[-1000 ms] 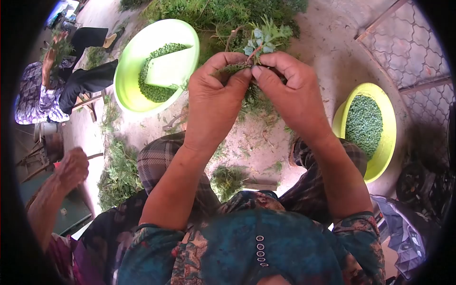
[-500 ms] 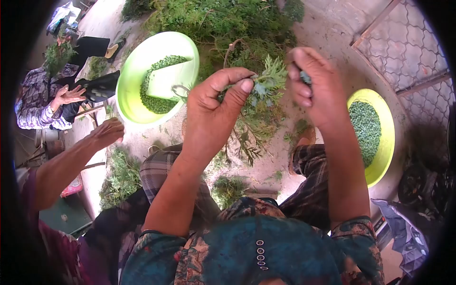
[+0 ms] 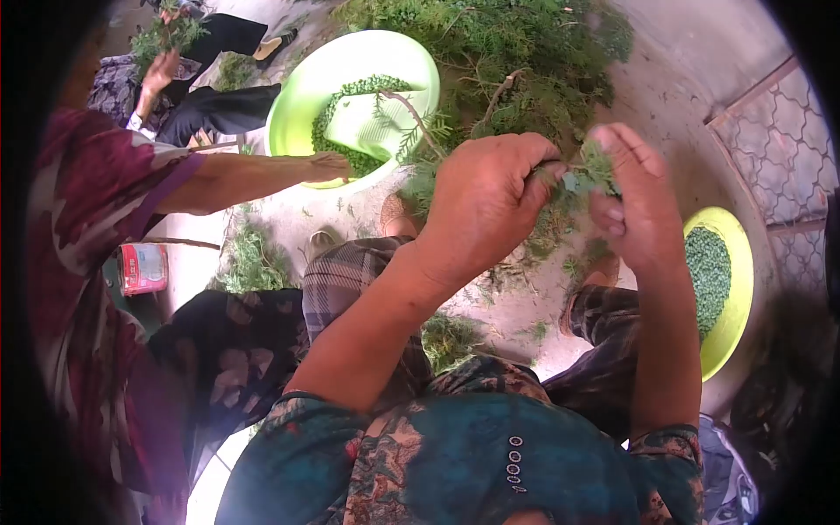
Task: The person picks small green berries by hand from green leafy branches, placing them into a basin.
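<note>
My left hand pinches a green conifer sprig by its stem between thumb and fingers. Scale-like leaves and small blue-green cones show at its tip. My right hand, slightly blurred, has its fingers closed around that leafy end. A thin twig with sparse leaves sticks out on the far side of my left hand. Close to my right forearm stands a yellow-green basin full of small green cones.
A larger yellow-green basin at the left holds green cones and a pale green scoop-like piece. A co-worker's hand is over it. Cut branches are heaped ahead. Another person holds a sprig. A tin stands left.
My right hand has come in to the sprig and closed on its leafy end. The view has shifted, and the co-worker's hand at left has reached over the large basin.
</note>
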`<state>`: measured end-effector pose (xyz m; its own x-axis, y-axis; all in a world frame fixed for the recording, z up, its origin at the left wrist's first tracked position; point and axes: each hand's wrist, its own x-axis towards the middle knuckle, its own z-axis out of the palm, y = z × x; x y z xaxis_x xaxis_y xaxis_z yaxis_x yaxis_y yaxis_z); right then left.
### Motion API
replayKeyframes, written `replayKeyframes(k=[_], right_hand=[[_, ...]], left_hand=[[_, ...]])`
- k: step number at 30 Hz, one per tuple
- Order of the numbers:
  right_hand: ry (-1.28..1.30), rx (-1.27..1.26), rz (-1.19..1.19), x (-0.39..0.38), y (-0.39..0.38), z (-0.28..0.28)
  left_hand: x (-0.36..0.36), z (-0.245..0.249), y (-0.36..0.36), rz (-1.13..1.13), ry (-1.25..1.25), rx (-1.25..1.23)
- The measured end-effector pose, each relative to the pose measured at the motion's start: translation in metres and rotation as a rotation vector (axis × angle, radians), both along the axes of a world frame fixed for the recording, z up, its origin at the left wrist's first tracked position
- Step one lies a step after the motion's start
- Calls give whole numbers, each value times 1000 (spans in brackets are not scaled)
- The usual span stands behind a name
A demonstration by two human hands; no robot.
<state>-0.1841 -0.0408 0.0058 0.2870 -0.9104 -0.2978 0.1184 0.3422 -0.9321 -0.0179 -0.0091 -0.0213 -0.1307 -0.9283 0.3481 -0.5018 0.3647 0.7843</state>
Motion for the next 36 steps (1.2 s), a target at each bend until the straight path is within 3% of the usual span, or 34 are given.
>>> replayKeyframes(k=[2,3,4,8,11,16,18,24,27,29,33,35,36], right_hand=[[-29,0,-108,-4,-3,-2],[-258,88,-112,-9,-9,-4],[-485,167,-118,-16,-14,-5],[-670,178,29,-20,-16,-7],[-352,187,31,-11,-8,-2],[-211,-22,15,-6,0,-3],[168,-535,-43,1,2,-9],[253,-667,-41,8,1,-24],[178,-673,-18,2,-2,-18],[-19,-243,44,-3,1,-2],[36,-285,129,-17,-5,-8],[-768,-2,284,-37,-13,-4],[-771,-1,288,-35,-14,-3]], left_hand=[[-1,-1,1,-23,237,179],[-1,4,3,-25,449,320],[0,7,2,-52,457,314],[0,15,-1,43,593,426],[0,17,0,79,660,456],[-1,17,1,151,681,422],[-1,12,1,181,639,333],[-9,15,5,162,607,318],[-11,18,4,133,539,317],[-14,19,3,119,566,310],[-2,22,3,172,581,400],[14,25,-1,230,619,382],[22,27,-3,287,655,359]])
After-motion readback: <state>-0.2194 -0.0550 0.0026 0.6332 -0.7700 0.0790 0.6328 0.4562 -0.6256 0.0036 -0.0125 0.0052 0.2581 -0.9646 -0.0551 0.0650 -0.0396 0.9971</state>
